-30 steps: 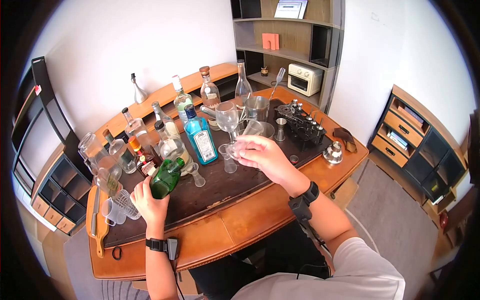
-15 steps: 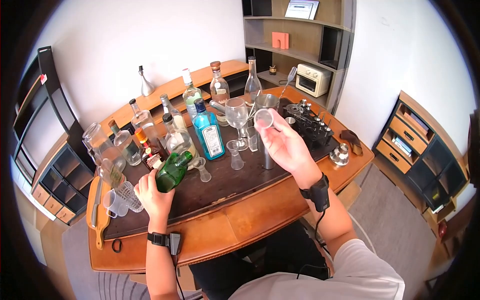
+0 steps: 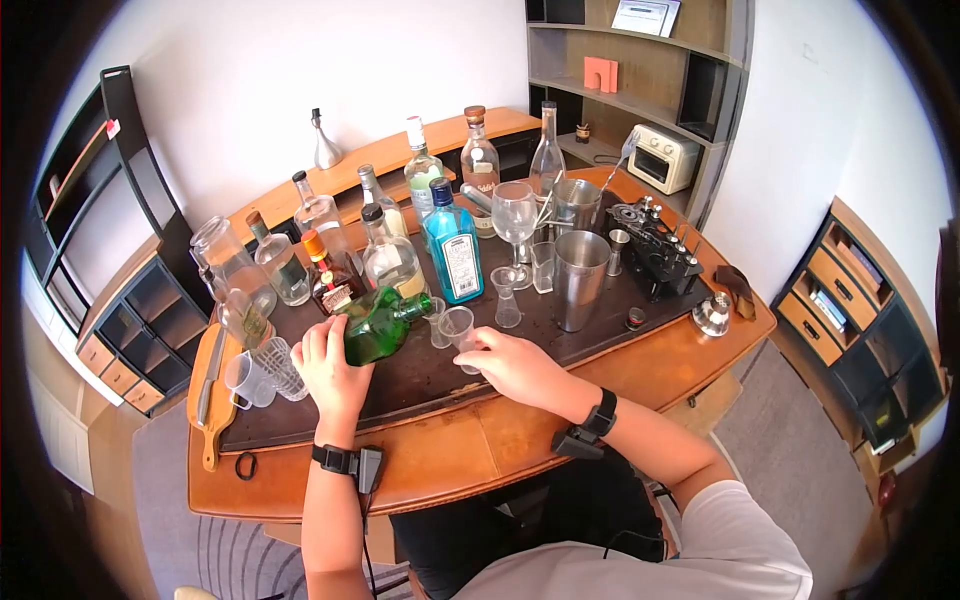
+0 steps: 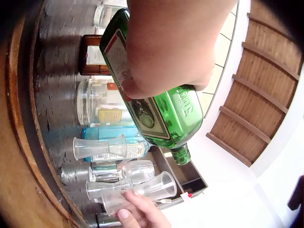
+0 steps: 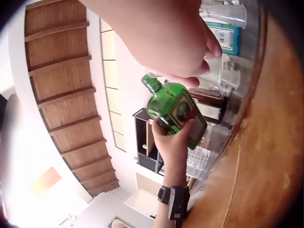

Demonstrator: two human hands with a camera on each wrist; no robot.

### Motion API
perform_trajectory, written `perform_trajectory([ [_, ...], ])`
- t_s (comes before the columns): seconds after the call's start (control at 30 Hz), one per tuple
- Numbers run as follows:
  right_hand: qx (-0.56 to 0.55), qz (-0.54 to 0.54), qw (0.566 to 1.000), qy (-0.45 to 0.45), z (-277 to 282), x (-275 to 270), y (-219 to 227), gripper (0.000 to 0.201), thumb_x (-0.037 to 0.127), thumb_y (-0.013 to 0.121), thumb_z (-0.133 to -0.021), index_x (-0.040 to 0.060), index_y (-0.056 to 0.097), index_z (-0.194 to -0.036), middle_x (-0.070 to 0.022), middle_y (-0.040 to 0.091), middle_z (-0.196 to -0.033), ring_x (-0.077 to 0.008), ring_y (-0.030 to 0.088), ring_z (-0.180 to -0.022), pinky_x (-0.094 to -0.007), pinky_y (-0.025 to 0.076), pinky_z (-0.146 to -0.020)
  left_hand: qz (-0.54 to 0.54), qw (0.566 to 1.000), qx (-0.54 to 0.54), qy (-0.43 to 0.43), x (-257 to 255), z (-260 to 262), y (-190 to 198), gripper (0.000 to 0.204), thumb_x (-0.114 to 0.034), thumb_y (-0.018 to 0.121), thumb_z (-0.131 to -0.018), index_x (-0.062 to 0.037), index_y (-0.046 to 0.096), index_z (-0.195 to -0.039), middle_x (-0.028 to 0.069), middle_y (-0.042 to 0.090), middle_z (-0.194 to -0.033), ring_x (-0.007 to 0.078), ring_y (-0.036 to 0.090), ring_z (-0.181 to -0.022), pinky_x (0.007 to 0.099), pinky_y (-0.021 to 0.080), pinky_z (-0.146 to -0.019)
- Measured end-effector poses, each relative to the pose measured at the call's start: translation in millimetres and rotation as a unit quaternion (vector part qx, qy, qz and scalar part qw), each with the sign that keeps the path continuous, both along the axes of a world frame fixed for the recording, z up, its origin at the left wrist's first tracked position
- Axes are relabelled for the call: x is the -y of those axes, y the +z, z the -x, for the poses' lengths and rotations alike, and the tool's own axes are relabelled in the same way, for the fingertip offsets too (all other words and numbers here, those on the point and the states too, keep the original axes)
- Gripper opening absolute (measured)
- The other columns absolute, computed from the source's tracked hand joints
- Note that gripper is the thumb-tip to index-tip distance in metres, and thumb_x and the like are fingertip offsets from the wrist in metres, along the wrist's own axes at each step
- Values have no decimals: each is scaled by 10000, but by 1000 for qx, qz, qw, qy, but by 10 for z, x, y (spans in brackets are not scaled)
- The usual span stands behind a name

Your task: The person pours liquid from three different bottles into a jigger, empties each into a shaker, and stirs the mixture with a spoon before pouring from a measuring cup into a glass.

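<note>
My left hand (image 3: 338,350) grips a green glass bottle (image 3: 385,322) around its body and holds it tilted, neck pointing right and slightly up. In the left wrist view the green bottle (image 4: 156,109) fills the middle, with my thumb across its label. My right hand (image 3: 480,352) holds a small clear plastic cup (image 3: 458,325) low over the dark bar mat (image 3: 420,385), just right of the bottle's mouth. That clear cup (image 4: 149,187) shows with my right fingertips (image 4: 137,211) under it. From the right wrist, the green bottle (image 5: 178,111) appears in the left hand (image 5: 173,142).
Behind stand a blue gin bottle (image 3: 455,255), several other bottles, a wine glass (image 3: 515,215), clear jiggers (image 3: 507,300), a steel shaker tin (image 3: 580,280) and a black tool rack (image 3: 660,250). Plastic cups (image 3: 265,370) and a cutting board (image 3: 212,405) lie left.
My right hand brought the clear cup down from beside the wine glass to just by the bottle's mouth. The green bottle tipped further over, neck toward the cup.
</note>
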State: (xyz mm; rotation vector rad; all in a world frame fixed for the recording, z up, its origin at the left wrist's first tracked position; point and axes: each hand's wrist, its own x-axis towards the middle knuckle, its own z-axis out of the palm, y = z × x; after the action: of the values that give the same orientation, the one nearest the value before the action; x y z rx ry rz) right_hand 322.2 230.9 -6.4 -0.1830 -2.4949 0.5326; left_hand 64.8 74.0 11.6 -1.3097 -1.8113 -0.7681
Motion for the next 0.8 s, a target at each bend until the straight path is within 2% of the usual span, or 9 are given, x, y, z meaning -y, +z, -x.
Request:
perform_trajectory([
  [0.13,13,-9,1000,9,60,35,-20,250,57,642,-937,74,727,-1172,-175,606,-1169,-375,679,-970,-451,565,-814,-19,999,-34,1,9,9,1,679,-79,831,-617,-120,643,-1268,55,639,-1246,266,605,-1178,463,397,-988],
  [0.33,-7,-1,1000,23,116,32,-84,266,38,644,-923,71,725,-1175,-172,599,-1160,-375,678,-977,-451,565,-819,13,998,-59,30,63,12,20,687,-66,818,-635,-116,637,-1295,71,628,-1314,287,581,-1246,473,373,-1053],
  [0.53,-6,4,999,34,132,49,-101,328,-3,663,-868,78,717,-1180,-165,596,-1167,-372,675,-992,-447,568,-830,-19,996,-90,22,58,-9,57,642,-39,794,-627,-145,688,-1251,70,628,-1316,299,573,-1250,507,380,-1080],
  [0.8,4,-2,999,34,121,76,-102,331,1,665,-870,79,713,-1188,-167,599,-1201,-374,674,-1007,-445,572,-840,-30,993,-111,27,61,-20,68,611,-16,766,-659,-152,691,-1251,75,631,-1319,305,572,-1255,512,387,-1076],
])
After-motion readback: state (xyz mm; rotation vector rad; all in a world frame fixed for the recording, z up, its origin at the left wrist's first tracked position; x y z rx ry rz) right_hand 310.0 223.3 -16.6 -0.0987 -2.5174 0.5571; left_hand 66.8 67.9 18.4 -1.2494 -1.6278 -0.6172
